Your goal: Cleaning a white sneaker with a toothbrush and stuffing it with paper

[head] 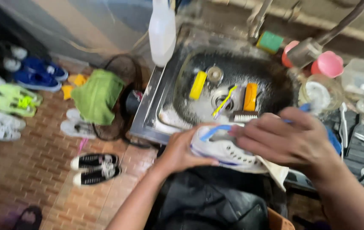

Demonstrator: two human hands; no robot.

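The left hand (182,149) was wrapped around the heel end of a white sneaker (224,149), fingers curled shut under it, the shoe held over the near rim of the steel sink (156,106); the right hand (284,138) lay across its toe end, fingers bent, and whether it gripped anything beneath I could not tell; beyond the hands a yellow brush (198,85), an orange scrubbing brush (249,102) and a toothbrush (224,101) sat unused in the basin; well left of the left hand several pairs of shoes (94,168) waited on the brick floor (28,179); I judged the cleaning far from finished.
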